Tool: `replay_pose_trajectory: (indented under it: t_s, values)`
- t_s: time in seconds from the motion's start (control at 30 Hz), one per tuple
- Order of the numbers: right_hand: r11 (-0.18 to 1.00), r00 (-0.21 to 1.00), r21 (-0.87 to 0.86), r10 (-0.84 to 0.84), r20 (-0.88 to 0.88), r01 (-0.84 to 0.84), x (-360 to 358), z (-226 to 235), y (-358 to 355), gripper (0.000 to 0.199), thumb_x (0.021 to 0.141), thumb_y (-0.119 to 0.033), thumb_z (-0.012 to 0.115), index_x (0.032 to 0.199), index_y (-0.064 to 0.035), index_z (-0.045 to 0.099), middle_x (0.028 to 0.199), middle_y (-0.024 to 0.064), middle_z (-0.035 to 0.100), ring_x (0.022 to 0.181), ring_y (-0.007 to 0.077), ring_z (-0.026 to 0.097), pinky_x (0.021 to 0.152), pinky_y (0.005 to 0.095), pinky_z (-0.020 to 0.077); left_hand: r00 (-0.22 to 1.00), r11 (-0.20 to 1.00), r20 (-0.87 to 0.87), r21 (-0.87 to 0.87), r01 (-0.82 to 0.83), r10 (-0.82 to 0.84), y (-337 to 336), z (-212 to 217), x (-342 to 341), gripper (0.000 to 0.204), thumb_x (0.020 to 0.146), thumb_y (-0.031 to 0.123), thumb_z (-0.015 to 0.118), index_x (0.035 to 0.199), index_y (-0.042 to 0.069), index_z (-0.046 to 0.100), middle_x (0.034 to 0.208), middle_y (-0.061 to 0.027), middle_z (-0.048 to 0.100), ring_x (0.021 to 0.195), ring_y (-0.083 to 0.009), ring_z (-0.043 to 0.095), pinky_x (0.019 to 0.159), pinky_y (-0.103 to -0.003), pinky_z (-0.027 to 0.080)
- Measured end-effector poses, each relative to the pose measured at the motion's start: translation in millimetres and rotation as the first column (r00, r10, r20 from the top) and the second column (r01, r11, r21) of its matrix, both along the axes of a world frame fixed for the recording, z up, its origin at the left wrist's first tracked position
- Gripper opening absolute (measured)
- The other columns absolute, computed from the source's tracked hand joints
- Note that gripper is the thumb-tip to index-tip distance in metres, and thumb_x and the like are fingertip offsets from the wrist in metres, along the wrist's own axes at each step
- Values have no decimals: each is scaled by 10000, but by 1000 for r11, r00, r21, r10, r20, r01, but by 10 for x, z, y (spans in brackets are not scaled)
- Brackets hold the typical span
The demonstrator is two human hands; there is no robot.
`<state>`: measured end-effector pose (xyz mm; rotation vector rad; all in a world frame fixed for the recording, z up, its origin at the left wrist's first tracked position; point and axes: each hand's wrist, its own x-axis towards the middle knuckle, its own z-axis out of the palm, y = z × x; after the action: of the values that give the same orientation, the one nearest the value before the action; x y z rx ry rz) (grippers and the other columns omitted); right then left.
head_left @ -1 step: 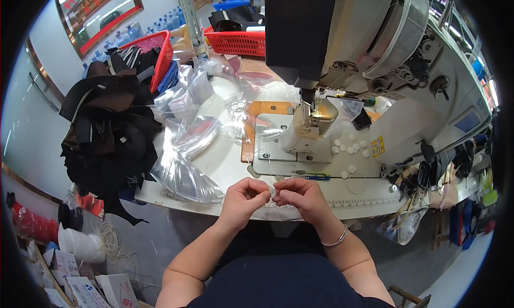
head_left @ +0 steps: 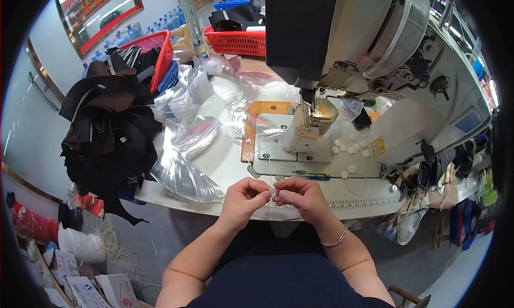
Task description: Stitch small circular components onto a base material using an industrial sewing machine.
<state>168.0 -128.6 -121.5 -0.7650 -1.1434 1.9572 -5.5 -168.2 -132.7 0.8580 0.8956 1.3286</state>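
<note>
Head view shows no visible shift from the picture just before, so the work seems to be at the same point: the left hand [head_left: 243, 200] and right hand [head_left: 303, 197], close together, both appear to pinch a small, pale, partly hidden piece [head_left: 272, 192] above the front edge of the curved white tabletop [head_left: 219, 158]. Loose clear plastic sheets [head_left: 190, 182] crowd the left hand, while a slim blue-and-black hand tool [head_left: 319, 177] and a flat grey metal plate [head_left: 276, 150] lie just beyond the fingers, leaving freer room rightward along that edge.
</note>
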Motion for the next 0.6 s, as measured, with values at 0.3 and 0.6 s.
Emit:
replay_pose_trajectory:
  t_s: [0.3,0.6]
  values:
    - [985,984,40,-168,64,166,-88,13,-25,285,722,36,648,980,10,530,787,69,601,713,132,599,672,236,501,999,999,19,2,-42,42,23,21,78,126,747,-23,628,836,-5,540,897,-59,570,765,-92,545,727,-222,453]
    - [943,940,19,-330,-92,333,-118,-48,-81,309,743,40,637,1013,1,492,808,83,613,711,140,604,660,243,511,1000,998,8,-59,-1,2,48,39,98,121,797,80,620,874,-7,585,806,-37,600,748,-81,547,701,-205,438]
